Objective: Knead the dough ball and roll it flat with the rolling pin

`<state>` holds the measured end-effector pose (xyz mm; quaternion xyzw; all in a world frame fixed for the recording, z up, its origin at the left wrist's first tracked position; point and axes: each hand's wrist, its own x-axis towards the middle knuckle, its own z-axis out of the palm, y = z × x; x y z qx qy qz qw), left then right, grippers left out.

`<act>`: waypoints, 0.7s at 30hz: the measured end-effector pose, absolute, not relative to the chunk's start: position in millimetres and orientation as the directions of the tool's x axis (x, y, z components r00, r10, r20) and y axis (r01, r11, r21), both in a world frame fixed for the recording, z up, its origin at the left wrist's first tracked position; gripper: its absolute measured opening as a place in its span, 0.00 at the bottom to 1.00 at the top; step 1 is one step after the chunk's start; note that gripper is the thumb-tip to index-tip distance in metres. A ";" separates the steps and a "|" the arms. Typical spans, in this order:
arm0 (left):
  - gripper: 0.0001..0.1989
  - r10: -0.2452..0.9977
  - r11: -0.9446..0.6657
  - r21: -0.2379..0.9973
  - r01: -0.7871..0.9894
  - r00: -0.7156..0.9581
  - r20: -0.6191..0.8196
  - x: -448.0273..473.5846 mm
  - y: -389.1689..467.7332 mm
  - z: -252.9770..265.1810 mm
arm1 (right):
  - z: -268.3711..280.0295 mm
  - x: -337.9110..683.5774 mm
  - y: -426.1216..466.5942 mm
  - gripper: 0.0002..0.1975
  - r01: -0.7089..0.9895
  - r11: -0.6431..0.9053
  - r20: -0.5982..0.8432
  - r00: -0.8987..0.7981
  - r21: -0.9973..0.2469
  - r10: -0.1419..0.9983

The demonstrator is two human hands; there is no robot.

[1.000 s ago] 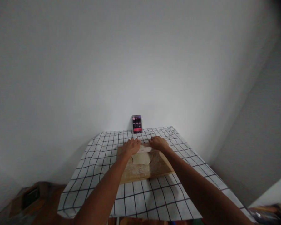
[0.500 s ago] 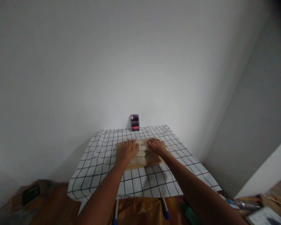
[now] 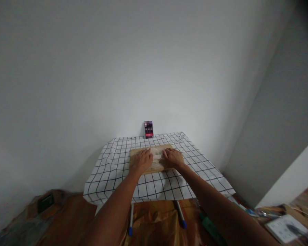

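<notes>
A wooden board (image 3: 133,153) dusted with whitish powder lies on the checked cloth. Across it, between my hands, runs a pale bar that looks like a rolling pin (image 3: 157,157). Pale, flat matter that looks like dough (image 3: 157,150) shows behind the bar, its outline unclear. My left hand (image 3: 143,159) lies over the bar's left end, fingers bent forward over it. On the right end, my right hand (image 3: 173,157) presses down with its fingers curled over. Both palms face down, and they hide the bar's ends.
The checked tablecloth (image 3: 107,171) covers a small table against a white wall. At its far edge stands a dark, blurred upright box-like object (image 3: 148,130). Below the near edge are two white table legs with blue tips (image 3: 130,230). A white power strip (image 3: 284,228) lies lower right.
The view has tipped down a little, so the table sits higher in the picture. Both hands have come slightly nearer to me over the board, with the bar between them.
</notes>
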<state>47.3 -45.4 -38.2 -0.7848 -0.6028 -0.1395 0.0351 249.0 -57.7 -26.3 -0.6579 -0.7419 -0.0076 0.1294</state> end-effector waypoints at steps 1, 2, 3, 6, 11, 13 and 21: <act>0.26 0.935 -0.275 0.106 0.956 0.240 0.262 48.2 -45.0 -35.7 | -27.3 248.7 -55.8 0.25 0.978 0.131 0.205 -0.097 -0.162 0.974; 0.25 0.933 -0.280 0.096 0.955 0.247 0.261 49.5 -44.4 -32.7 | -28.4 248.5 -52.9 0.26 0.978 0.127 0.208 -0.091 -0.165 0.974; 0.25 0.934 -0.278 0.086 0.957 0.249 0.256 50.8 -43.4 -29.7 | -29.5 248.2 -49.1 0.26 0.978 0.121 0.210 -0.084 -0.169 0.974; 0.24 0.951 -0.241 0.061 0.969 0.223 0.213 54.9 -36.1 -22.0 | -32.1 248.3 -32.8 0.26 0.978 0.099 0.202 -0.061 -0.184 0.978; 0.27 0.978 -0.185 0.083 0.979 0.174 0.116 57.4 -4.4 -16.0 | -31.8 252.3 0.7 0.28 0.967 0.095 0.137 -0.064 -0.236 0.988; 0.28 0.987 -0.155 0.103 0.983 0.149 0.063 57.2 13.8 -14.3 | -30.2 253.8 13.6 0.27 0.964 0.106 0.112 -0.081 -0.244 0.990; 0.31 0.986 -0.155 0.126 0.980 0.161 -0.039 53.0 75.0 -16.5 | -25.8 253.9 66.7 0.25 0.961 0.121 0.025 -0.118 -0.249 0.993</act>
